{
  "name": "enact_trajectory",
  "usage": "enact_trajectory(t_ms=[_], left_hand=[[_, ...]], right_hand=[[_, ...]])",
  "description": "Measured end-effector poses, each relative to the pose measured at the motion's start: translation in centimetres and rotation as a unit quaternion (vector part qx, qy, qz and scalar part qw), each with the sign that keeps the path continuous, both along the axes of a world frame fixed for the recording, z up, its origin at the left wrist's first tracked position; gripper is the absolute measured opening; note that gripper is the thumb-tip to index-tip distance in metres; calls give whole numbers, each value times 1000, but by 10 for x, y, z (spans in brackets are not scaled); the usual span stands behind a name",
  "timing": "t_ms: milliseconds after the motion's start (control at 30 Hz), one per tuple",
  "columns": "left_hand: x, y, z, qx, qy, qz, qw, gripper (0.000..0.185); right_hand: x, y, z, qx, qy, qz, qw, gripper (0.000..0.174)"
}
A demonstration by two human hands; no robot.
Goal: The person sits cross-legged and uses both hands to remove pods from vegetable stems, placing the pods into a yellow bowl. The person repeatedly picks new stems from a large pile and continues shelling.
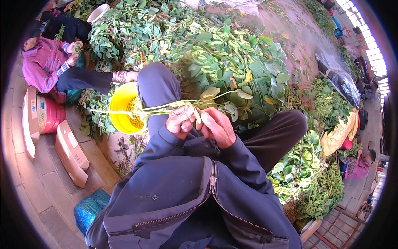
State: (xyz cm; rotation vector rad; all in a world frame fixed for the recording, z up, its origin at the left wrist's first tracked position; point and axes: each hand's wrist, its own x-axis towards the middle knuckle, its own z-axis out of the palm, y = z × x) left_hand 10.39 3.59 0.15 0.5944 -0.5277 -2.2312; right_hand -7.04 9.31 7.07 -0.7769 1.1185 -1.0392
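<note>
In front of my lap my left hand [180, 122] pinches a soybean stalk [161, 111], which lies sideways with its bare end pointing left. A pale green pod [197, 115] sits between my two hands. My right hand [216, 127] has its thumb and fingers closed on that pod. Under the left part of the stalk stands a yellow bucket [117, 119], beside my raised knee, with yellowish beans or pods [133, 123] inside. Beyond my legs lies a large heap of soybean plants [236, 56] with many pods and leaves.
A person in a pink jacket [43, 62] sits at the left, handling greenery. Near them are cardboard pieces [72, 152] and a red tub [53, 115]. A blue plastic bag [90, 211] lies at lower left. More plants [317, 186] and a yellow sack [340, 132] are at right.
</note>
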Motion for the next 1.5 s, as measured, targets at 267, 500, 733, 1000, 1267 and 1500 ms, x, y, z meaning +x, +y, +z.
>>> enact_trajectory(t_ms=[267, 500, 733, 1000, 1267, 1500], left_hand=[[-1, -1, -2, 18, 4, 19, 1000, 20], [-1, 1, 5, -6, -45, 32, 998, 18], [-2, 4, 13, -11, -83, 50, 995, 18], [4, 6, 10, -12, -66, 19, 998, 19], [-3, 12, 19, -39, -103, 25, 994, 12], [-4, 10, 10, -60, -136, 6, 989, 10]], right_hand=[[-7, 7, 1, -111, 157, 31, 981, 26], [-12, 9, 10, -108, 154, 50, 981, 25], [-8, 12, 4, -87, 104, 32, 990, 25], [-12, 14, -7, 33, -83, 20, 996, 27], [-15, 12, -15, -6, -15, 48, 999, 25], [-11, 14, -11, -82, 164, 39, 982, 22]])
